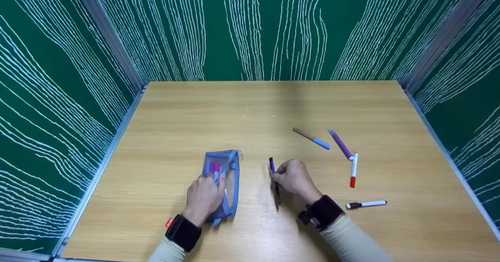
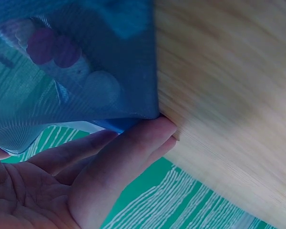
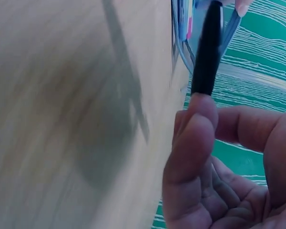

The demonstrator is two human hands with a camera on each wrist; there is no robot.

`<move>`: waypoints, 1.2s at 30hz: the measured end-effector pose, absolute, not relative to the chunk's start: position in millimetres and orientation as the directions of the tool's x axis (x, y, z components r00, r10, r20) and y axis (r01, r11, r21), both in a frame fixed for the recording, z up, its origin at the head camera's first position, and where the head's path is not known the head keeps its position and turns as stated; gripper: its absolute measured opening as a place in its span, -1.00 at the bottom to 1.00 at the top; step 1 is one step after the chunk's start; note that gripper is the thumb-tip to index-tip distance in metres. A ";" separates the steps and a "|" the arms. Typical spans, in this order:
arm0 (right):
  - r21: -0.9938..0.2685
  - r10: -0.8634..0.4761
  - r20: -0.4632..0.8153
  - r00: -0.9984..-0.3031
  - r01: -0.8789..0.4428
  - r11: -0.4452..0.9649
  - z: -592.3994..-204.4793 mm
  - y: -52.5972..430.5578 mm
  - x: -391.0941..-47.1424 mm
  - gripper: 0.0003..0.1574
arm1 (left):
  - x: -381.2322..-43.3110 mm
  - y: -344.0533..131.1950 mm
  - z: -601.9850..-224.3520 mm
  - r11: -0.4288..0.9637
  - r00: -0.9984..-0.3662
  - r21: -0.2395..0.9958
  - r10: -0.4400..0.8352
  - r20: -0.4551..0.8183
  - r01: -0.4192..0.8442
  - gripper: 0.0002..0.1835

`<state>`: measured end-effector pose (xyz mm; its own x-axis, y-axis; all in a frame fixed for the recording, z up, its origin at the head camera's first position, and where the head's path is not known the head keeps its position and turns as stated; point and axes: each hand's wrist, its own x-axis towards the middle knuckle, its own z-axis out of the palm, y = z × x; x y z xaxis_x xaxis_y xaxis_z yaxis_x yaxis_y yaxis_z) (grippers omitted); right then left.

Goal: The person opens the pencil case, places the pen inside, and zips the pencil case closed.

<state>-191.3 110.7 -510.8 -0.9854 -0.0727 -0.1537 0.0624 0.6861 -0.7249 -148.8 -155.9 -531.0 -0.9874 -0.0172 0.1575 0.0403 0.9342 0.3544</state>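
Note:
My left hand (image 1: 205, 195) grips a blue mesh pencil case (image 1: 235, 188) by its near left side. In the left wrist view the fingers hold the edge of the case (image 2: 138, 81). Through the mesh show pens with pink ends (image 1: 215, 166). My right hand (image 1: 295, 178) pinches a dark pen (image 1: 272, 164) between thumb and fingers, to the right of the case. Purple shows near the pen's upper end in the head view. In the right wrist view the pen's black end (image 3: 208, 52) sticks up past the fingertips.
Farther right on the wooden table (image 1: 187, 113) lie a brown-and-blue pen (image 1: 312, 138), a purple marker (image 1: 340, 144), a white marker with a red cap (image 1: 354, 170) and a white marker with a black cap (image 1: 366, 204). Green, white-lined walls (image 1: 269, 31) enclose the table's back and sides.

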 end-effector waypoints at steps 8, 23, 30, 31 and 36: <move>-0.809 -0.097 -0.210 -0.973 0.117 0.575 -514.8 82.6 -188.0 -0.89 | -149.0 -155.9 -531.7 0.934 -0.987 0.354 -0.013 0.160 0.045 -0.45; -0.857 -0.172 -0.215 -0.961 0.101 0.505 -516.1 37.5 -187.4 -0.83 | -149.0 -155.4 -531.3 0.935 -0.989 0.351 -0.009 0.146 0.044 -0.46; -0.861 -0.161 -0.273 -0.948 0.167 0.480 -513.7 24.9 -189.3 -0.84 | -149.4 -155.8 -530.2 0.931 -0.995 0.364 -0.010 0.104 0.028 -0.46; -0.862 -0.161 -0.277 -0.947 0.171 0.477 -513.7 23.2 -189.8 -0.84 | -149.4 -155.9 -530.2 0.931 -0.994 0.364 -0.012 0.105 0.027 -0.46; -0.866 -0.143 -0.303 -0.942 0.210 0.454 -514.5 14.7 -192.6 -0.87 | -149.3 -156.2 -530.7 0.934 -0.992 0.356 -0.018 0.123 0.028 -0.46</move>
<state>-192.6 14.7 -514.5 -0.9422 -0.1426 -0.3032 0.2100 0.4539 -0.8659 -149.3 -156.2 -530.7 -0.9922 -0.0176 0.1231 0.0276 0.9339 0.3565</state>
